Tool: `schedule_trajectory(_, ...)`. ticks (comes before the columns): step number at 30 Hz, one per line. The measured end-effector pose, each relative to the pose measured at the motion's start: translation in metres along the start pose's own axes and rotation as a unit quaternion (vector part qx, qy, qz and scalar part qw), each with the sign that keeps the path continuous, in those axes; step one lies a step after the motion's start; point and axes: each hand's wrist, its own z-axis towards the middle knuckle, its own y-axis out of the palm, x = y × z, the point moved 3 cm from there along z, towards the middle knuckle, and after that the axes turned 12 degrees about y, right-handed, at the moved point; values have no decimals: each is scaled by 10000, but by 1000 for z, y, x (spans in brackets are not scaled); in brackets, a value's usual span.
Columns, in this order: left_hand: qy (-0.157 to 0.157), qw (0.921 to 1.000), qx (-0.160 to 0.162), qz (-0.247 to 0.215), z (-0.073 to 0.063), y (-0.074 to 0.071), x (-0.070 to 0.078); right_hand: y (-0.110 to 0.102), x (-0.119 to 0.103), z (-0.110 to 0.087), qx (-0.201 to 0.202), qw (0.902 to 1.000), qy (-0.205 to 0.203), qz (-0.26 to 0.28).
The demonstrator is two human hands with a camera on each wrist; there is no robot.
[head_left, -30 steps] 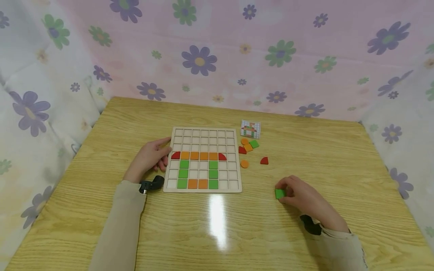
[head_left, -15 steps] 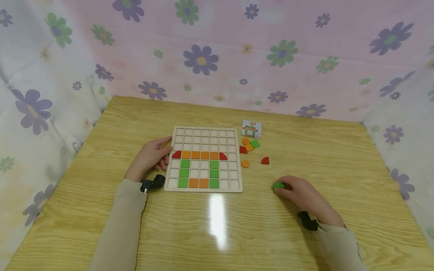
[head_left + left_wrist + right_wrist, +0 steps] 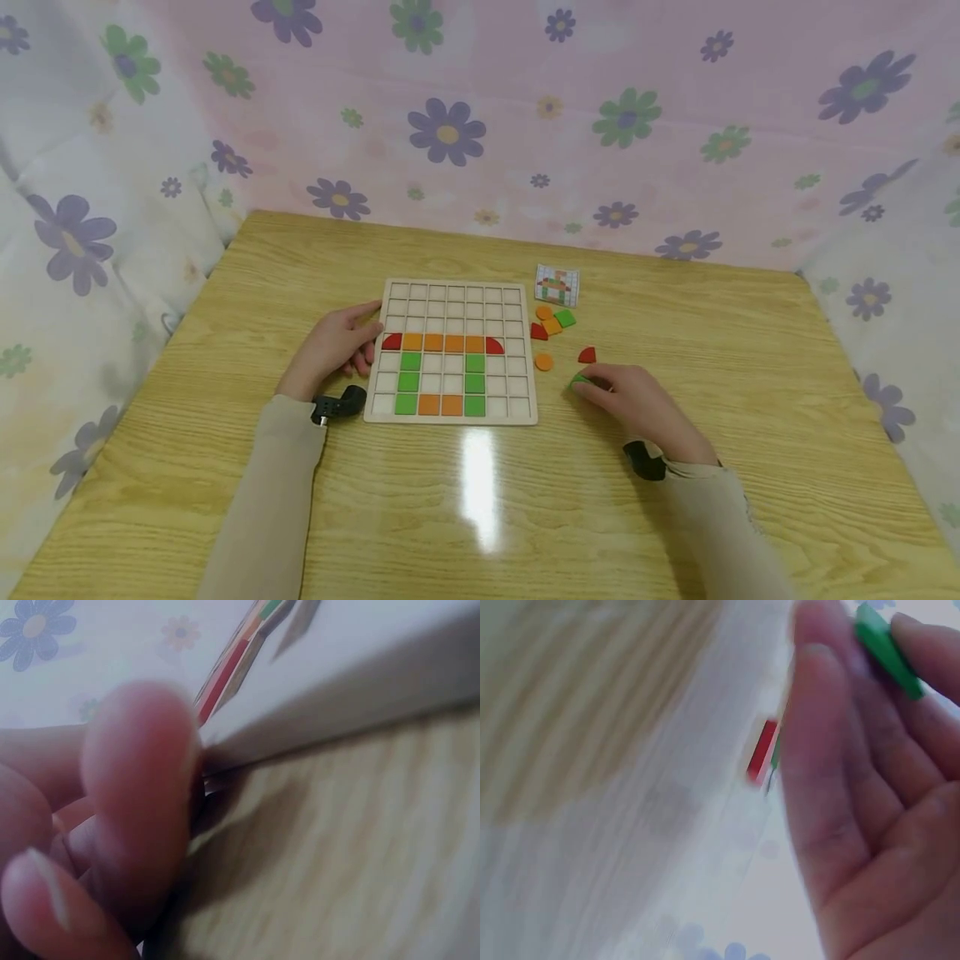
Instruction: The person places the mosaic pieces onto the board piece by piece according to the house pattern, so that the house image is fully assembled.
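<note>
My right hand (image 3: 633,408) pinches a green square tile (image 3: 887,651) between thumb and fingertips, right of the board. In the head view the fingers hide most of that tile. My left hand (image 3: 330,348) rests at the left edge of the wooden grid board (image 3: 450,421), its fingers right at the frame. Set into the board are a row of orange squares (image 3: 433,342) with a red quarter-circle (image 3: 392,342) at each end. Below stand two columns of green squares (image 3: 410,362), with two orange squares (image 3: 440,405) between their bottoms.
Right of the board lie a loose green square (image 3: 565,318), an orange square (image 3: 552,327), orange discs (image 3: 543,362) and red quarter-circles (image 3: 587,356). A small pattern card (image 3: 557,286) lies behind them. Floral cloth (image 3: 517,108) hangs around the wooden table (image 3: 375,508).
My right hand has lifted the green square tile and moved left and away from me, closer to the board. The left hand stays at the board's edge.
</note>
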Motion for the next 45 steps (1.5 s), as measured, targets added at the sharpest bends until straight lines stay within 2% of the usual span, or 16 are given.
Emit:
schedule_trajectory(6, -42, 10000, 7, -35, 1, 0, -2, 7, -23, 16, 185, 9993, -131, 291)
schedule_trajectory(17, -7, 10000, -2, -47, 0, 1, -1, 29, -68, 42, -69, 9980, -234, 582)
schedule_trajectory(23, 5, 9999, 46, -112, 0, 0, 0, 35, -88, 54, -218, 9963, -380, 741)
schedule_trajectory(30, -18, 9998, 46, -188, 0, -1, 0, 36, -102, 66, -419, 9953, -361, 797)
schedule_trajectory(39, -63, 10000, 46, -61, 1, -1, -1, 36, -114, 90, -940, 9899, -304, 1014)
schedule_trajectory(45, -80, 10000, 30, -29, 0, 0, -1, 40, -121, 107, -828, 9907, -30, 1077)
